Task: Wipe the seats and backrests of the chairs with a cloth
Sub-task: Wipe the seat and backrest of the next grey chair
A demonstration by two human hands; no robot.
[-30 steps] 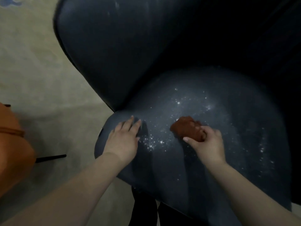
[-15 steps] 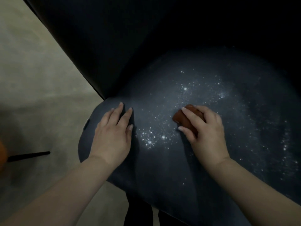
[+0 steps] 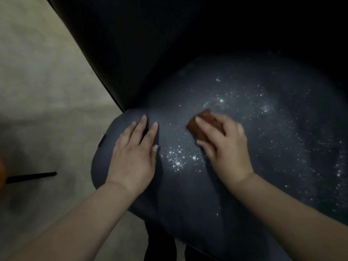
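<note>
Fingers [image 3: 202, 127] around cloth [image 3: 204, 125]

Single head-worn view, looking steeply down and forward. It sits close above the chair seat [image 3: 188, 204], floor [image 3: 47, 91] at left.

My left hand [image 3: 134, 157] flat on left part of seat [image 3: 188, 194], blocks any sweep that way; gap between it and right hand [image 3: 228, 147] narrow, dusted with white specks [image 3: 178, 159]. Right hand with brown cloth [image 3: 202, 125] has open seat ahead and to right, nothing standing there I can see. Backrest [image 3: 141, 53] rises as dark wall along far side, stops forward travel. Left of seat edge, bare floor [image 3: 47, 91]; black chair leg [image 3: 31, 177] lies low there, well apart from hands
</note>
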